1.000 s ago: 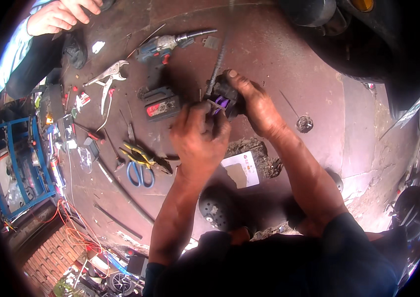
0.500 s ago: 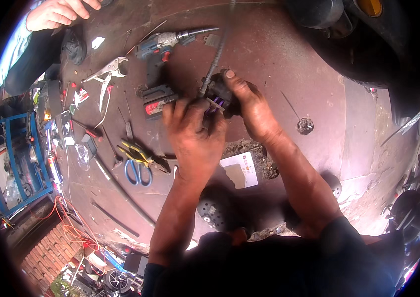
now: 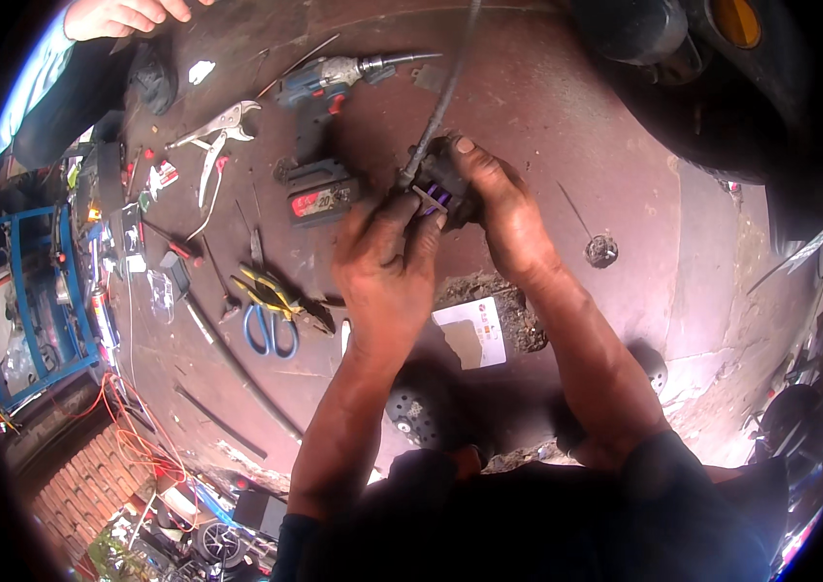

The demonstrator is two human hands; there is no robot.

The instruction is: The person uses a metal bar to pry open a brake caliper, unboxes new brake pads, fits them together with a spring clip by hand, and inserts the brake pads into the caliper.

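Observation:
My right hand [image 3: 508, 209] wraps round a grimy black brake caliper [image 3: 460, 194], thumb along its far side. A dark hose [image 3: 443, 102] runs from the caliper up out of view. Purple parts [image 3: 438, 194] show in its opening, beside a small flat metal plate [image 3: 429, 201]. At that opening my left hand [image 3: 387, 262] is closed, thumb and fingertips pinching the plate's near end; the fingers partly hide the grip. Just left of this hand lies a black battery pack [image 3: 324, 199] with a red label, attached to a cordless drill [image 3: 319, 87].
Locking pliers [image 3: 222, 131], yellow-handled pliers [image 3: 275, 291] and blue-handled scissors [image 3: 271, 332] lie to the left. A white card [image 3: 472, 333] sits on the floor below my hands. A dark wheel [image 3: 702, 107] stands at the upper right. Another person's hand [image 3: 125, 15] shows at the upper left.
My left fingers have shifted slightly back from the caliper's opening, so more of the purple parts and flat plate shows. The right hand keeps its hold. The whole view has tilted slightly.

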